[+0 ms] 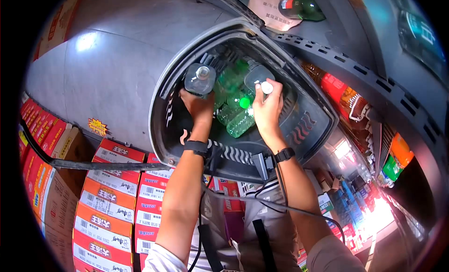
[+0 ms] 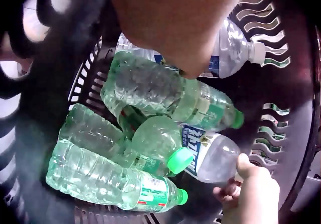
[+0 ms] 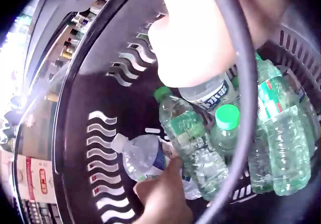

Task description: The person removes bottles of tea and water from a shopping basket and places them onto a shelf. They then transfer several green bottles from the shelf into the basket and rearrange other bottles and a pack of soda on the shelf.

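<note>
A clear plastic bottle with a white cap (image 1: 200,79) is in my left hand (image 1: 199,106), whose fingers grip its body inside a black slotted basket (image 1: 161,85). Opposite, my right hand (image 1: 270,106) pinches a second clear bottle (image 2: 220,156), with a blue label, near its neck, thumb on the shoulder. Between the hands lie several green-tinted bottles; one green cap (image 3: 228,116) points up, while another green bottle (image 3: 193,143) lies slanted beside the left hand's bottle (image 3: 140,156). In the right wrist view, my right hand hides its bottle's neck.
Red and orange cartons (image 1: 105,202) are stacked at the lower left, with a dark bar (image 1: 107,166) crossing above them. A perforated metal rail (image 1: 346,59) runs past the basket's right side. A dark green bottle (image 1: 301,9) lies at the top. Cables (image 1: 304,210) trail from the wrists.
</note>
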A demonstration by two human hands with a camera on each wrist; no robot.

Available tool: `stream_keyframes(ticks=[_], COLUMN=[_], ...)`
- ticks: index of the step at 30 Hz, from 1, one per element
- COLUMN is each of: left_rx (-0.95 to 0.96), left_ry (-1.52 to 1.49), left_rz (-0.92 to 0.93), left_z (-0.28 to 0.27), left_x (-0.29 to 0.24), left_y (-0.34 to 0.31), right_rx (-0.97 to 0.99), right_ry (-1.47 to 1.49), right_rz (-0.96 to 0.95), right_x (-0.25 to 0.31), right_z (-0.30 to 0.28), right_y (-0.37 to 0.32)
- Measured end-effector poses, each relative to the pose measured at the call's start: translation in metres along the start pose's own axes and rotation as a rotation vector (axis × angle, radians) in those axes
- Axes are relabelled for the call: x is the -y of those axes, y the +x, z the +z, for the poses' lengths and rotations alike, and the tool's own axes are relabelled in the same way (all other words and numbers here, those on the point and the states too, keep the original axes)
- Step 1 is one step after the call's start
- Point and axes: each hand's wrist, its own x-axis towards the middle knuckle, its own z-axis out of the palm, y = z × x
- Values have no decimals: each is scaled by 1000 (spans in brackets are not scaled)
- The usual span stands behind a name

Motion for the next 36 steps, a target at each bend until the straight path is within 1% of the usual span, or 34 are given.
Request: stream_keyframes(ticks=[1,3,4,5,7,8,9,10,12,14,15,17,18,20,21,22,23,24,25,26,27,28,30,31,32,33,34,35,36], left_rx=[-19,18,32,48,-53,-98,-34,-10,195,-37,-80,-91,-109,-103,-64,-15,-23,103,228,232,198,246,310,370,441,481,502,526,547], left_ry=[-22,-104,-146,-95,-19,10,6,-188,-279,-181,-150,-220,-253,-281,-327,-382,-369,-654,-722,-690,-536,-519,-467,-459,-449,-473,-470,-460,-448], left_rz=[21,46,63,53,239,330,328,257,196,105,123,227,262,212,228,198,224,164,169,325,445,548,710,742,774,816,858,898,939], left_z=[-4,-17,-22,-30,-40,-49,-60,-65,-81,-102,-116,-139,-144,-164,-178,-199,-217,-230,-257,-264,-297,-315,-366,-388,-405,-415,-428,-444,-458], left_x=[-1,-6,-7,-11,-7,-14,-21,-26,-28,-51,-64,-78,-79,-82,-89,-102,-115,-126,-145,-135,-153,-162,-200,-220,-237,-250,-269,-290,-312], left_y=[-1,-4,-5,-4,-9,-13,-15,-18,-19,-38,-46,-56,-60,-77,-84,-94,-103,-109,-115,-121,-132,-139,-159,-168,-179,-187,-198,-211,-222], right_rx=[20,60,65,64,48,24,20,16,7,7,14,30,26,28,25,15,28,44,37,37,12,-11,-96,-110,-186,-219,-253,-266,-362], right_ry=[-16,-37,-28,-22,-7,30,33,36,69,48,41,61,56,27,7,-16,-1,19,10,7,8,13,-5,71,6,28,49,77,73], right_rz=[-43,-136,-132,-131,-128,-188,-189,-191,-263,-293,-293,-276,-316,-380,-384,-390,-368,-346,-357,-362,-366,-369,-364,-332,-439,-440,-439,-393,-445], right_x=[0,5,11,19,32,40,48,55,71,89,99,123,136,149,160,172,185,196,208,218,225,232,252,256,264,273,282,287,281], right_z=[-5,-13,-17,-23,-37,-46,-55,-66,-90,-118,-134,-167,-185,-216,-235,-256,-279,-301,-325,-349,-373,-396,-443,-464,-487,-510,-535,-557,-574], right_y=[-5,-14,-19,-23,-28,-29,-32,-35,-40,-47,-50,-60,-66,-83,-94,-104,-116,-126,-139,-151,-162,-174,-194,-202,-209,-218,-227,-236,-241])
